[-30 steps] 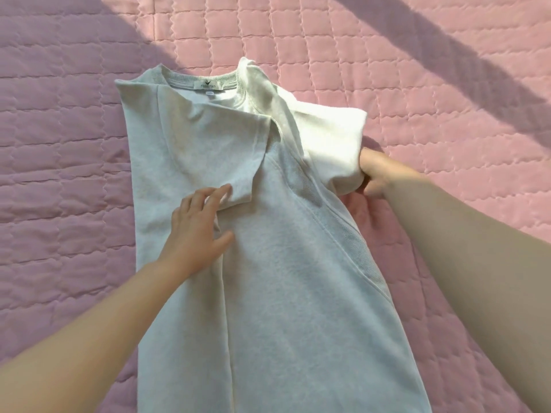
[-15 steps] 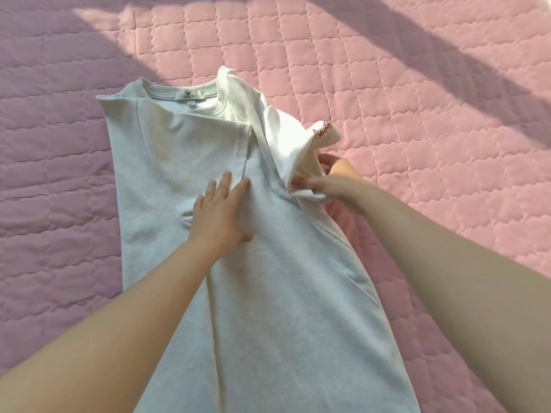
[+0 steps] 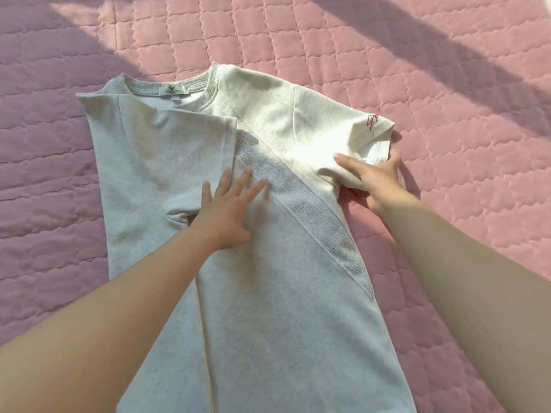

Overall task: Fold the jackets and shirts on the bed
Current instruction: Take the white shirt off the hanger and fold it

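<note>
Head view: lay face-down on the pink quilted bed cover (image 3: pixel 447 70), a pale grey short-sleeved shirt (image 3: pixel 283 293), neck away from the wearer, hem running out of frame below both forearms. Left side already folded inward, its sleeve (image 3: pixel 179 150) turned over the back panel just beyond the left hand (image 3: pixel 225 214). Rested flat there, that hand, fingers spread and palm down on the cloth near the centre line, pinning rather than gripping. Reached out to the far side, the right hand (image 3: pixel 377 178), thumb on top of the right sleeve (image 3: pixel 343 126) and fingers curled under its hem edge, pinching the fabric. Spread open and outward beyond that hand, the sleeve, a small red embroidered mark (image 3: pixel 372 120) near its cuff.

Looked soft, light and limp, a thickish knit judging by the ribbed collar (image 3: pixel 205 84) and the ribbed band along the diagonal seam; likely to sag and crease wherever unsupported, unlikely to slip on quilting. Best taken at seams and hems, shoulder and sleeve edge together, with the flat hand kept as anchor while folding the side across.
</note>
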